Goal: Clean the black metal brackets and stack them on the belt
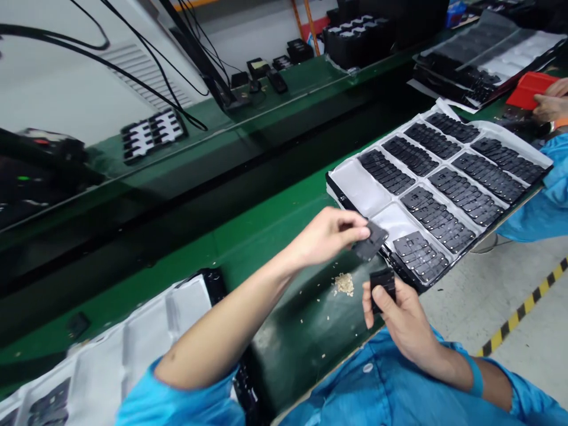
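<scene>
Black plate (373,240) pinched in my left hand (331,236) near the tray (361,184), I see my right hand (406,319) clasping a dark piece (384,282) by the green table (270,222).

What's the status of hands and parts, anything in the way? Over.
Left hand: pinching black part near tray. Right hand: gripping black piece. Pale bits heaped on bench; nothing visibly blocking either hand.

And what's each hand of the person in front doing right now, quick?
Left hand: closed, holding a flat black piece between thumb and fingers.
Right hand: closed, holding a small black part.
</scene>
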Action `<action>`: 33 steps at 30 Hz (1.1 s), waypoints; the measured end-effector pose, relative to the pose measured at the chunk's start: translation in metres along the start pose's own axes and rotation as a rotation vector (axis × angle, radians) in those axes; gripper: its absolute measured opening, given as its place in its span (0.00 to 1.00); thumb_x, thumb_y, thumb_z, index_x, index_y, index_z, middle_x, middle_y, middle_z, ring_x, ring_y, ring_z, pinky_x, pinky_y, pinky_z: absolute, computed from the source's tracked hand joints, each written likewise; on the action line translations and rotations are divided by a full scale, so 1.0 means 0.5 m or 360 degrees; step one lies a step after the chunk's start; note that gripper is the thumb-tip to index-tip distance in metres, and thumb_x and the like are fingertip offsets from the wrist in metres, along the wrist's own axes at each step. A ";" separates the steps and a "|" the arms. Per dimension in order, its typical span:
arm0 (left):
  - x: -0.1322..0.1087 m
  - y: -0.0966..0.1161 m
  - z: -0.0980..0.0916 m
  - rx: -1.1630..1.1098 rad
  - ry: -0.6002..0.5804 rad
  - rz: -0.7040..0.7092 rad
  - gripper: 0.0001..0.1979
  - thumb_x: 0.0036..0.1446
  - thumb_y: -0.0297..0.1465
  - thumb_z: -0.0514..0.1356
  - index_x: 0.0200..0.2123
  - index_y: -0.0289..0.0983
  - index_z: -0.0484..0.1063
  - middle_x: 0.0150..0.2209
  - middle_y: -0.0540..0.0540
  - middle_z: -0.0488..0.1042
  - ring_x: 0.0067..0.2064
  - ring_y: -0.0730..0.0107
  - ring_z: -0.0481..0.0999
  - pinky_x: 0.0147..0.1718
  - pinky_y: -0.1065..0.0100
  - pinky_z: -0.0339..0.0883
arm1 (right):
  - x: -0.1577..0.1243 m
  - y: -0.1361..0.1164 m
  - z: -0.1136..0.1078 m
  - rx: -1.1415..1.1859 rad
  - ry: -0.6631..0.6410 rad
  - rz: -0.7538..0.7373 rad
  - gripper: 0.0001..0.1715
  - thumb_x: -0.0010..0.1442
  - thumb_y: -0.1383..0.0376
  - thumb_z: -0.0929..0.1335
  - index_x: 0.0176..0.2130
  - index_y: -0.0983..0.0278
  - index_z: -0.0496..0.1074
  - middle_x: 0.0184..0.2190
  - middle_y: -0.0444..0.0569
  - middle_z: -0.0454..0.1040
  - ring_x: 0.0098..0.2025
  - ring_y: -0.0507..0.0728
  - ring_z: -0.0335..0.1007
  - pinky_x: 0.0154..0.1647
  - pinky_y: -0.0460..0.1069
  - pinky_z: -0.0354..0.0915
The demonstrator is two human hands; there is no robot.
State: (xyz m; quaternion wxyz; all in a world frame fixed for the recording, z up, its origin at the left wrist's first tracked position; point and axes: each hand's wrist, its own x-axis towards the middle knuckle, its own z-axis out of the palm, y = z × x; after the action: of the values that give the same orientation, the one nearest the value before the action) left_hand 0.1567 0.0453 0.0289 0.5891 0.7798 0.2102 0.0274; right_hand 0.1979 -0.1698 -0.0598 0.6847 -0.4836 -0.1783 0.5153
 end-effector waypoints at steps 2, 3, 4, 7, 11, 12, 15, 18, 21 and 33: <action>0.077 -0.003 0.024 0.0000 -0.0107 0.0005 0.07 0.59 0.30 0.68 0.31 0.34 0.80 0.27 0.51 0.77 0.28 0.75 0.70 0.31 0.71 0.65 | -0.006 -0.003 0.006 -0.0032 -0.0150 0.0116 0.25 0.69 0.45 0.73 0.42 0.65 0.78 0.29 0.45 0.78 0.24 0.50 0.72 0.29 0.47 0.68; 0.113 -0.006 0.042 -0.0002 -0.0169 -0.0019 0.04 0.58 0.28 0.69 0.31 0.33 0.80 0.27 0.51 0.77 0.28 0.75 0.70 0.31 0.71 0.65 | -0.008 -0.004 0.009 -0.0053 -0.0213 0.0163 0.27 0.69 0.44 0.73 0.42 0.66 0.78 0.29 0.45 0.78 0.23 0.50 0.72 0.28 0.47 0.68; 0.146 -0.008 0.060 0.0014 -0.0203 -0.0039 0.03 0.55 0.26 0.70 0.31 0.33 0.80 0.27 0.52 0.77 0.28 0.75 0.70 0.33 0.71 0.66 | -0.009 -0.004 0.011 -0.0070 -0.0263 0.0199 0.29 0.68 0.42 0.73 0.42 0.67 0.79 0.29 0.46 0.78 0.23 0.50 0.73 0.28 0.47 0.68; 0.211 -0.016 0.107 0.0185 -0.0211 0.0007 0.07 0.53 0.23 0.73 0.28 0.32 0.77 0.25 0.52 0.76 0.29 0.74 0.73 0.36 0.69 0.68 | -0.007 -0.001 0.012 -0.0070 -0.0312 0.0244 0.31 0.67 0.41 0.73 0.43 0.67 0.78 0.30 0.47 0.79 0.24 0.50 0.74 0.28 0.46 0.68; 0.226 -0.022 0.124 0.0407 -0.0251 0.0110 0.09 0.53 0.24 0.75 0.26 0.33 0.77 0.24 0.52 0.76 0.29 0.72 0.74 0.36 0.68 0.68 | -0.006 0.012 0.005 0.0010 -0.0316 0.0284 0.32 0.68 0.40 0.71 0.44 0.67 0.78 0.31 0.47 0.80 0.24 0.51 0.75 0.28 0.47 0.69; 0.224 -0.022 0.124 0.0465 -0.0258 0.0120 0.09 0.52 0.24 0.75 0.26 0.33 0.78 0.24 0.52 0.76 0.30 0.71 0.74 0.37 0.67 0.68 | -0.006 0.014 0.005 0.0043 -0.0333 0.0293 0.31 0.69 0.40 0.71 0.45 0.67 0.78 0.32 0.48 0.80 0.25 0.51 0.75 0.28 0.47 0.70; 0.217 -0.020 0.126 0.0661 -0.0233 0.0140 0.08 0.53 0.25 0.76 0.29 0.34 0.80 0.28 0.50 0.79 0.33 0.68 0.77 0.39 0.66 0.69 | -0.006 0.014 0.008 0.0199 -0.0361 0.0333 0.31 0.70 0.41 0.70 0.46 0.66 0.79 0.34 0.50 0.81 0.28 0.54 0.78 0.30 0.48 0.73; 0.213 -0.012 0.127 0.0754 -0.0161 0.0130 0.07 0.54 0.24 0.75 0.32 0.34 0.80 0.32 0.47 0.81 0.38 0.62 0.78 0.43 0.62 0.70 | -0.006 0.004 0.013 0.0338 -0.0340 0.0352 0.31 0.68 0.41 0.71 0.49 0.66 0.80 0.38 0.54 0.82 0.34 0.58 0.81 0.33 0.52 0.77; 0.195 0.001 0.110 0.0791 -0.0101 0.0143 0.04 0.58 0.25 0.72 0.33 0.34 0.80 0.36 0.44 0.82 0.41 0.59 0.79 0.46 0.60 0.70 | -0.007 -0.007 0.014 0.0331 -0.0296 0.0345 0.28 0.67 0.43 0.73 0.47 0.65 0.80 0.39 0.55 0.85 0.36 0.60 0.83 0.39 0.54 0.79; -0.107 0.004 0.021 0.0113 -0.0248 -0.0226 0.14 0.60 0.39 0.71 0.32 0.34 0.77 0.30 0.49 0.80 0.31 0.71 0.75 0.32 0.72 0.66 | 0.005 -0.013 0.029 0.0333 0.0092 0.0088 0.26 0.64 0.47 0.79 0.50 0.62 0.78 0.47 0.52 0.86 0.42 0.60 0.86 0.45 0.56 0.83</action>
State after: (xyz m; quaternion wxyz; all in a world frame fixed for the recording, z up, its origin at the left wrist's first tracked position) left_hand 0.1115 0.0161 0.0385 0.5761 0.7830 0.2194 -0.0825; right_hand 0.1915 -0.1605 -0.0481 0.7218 -0.4289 -0.0902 0.5356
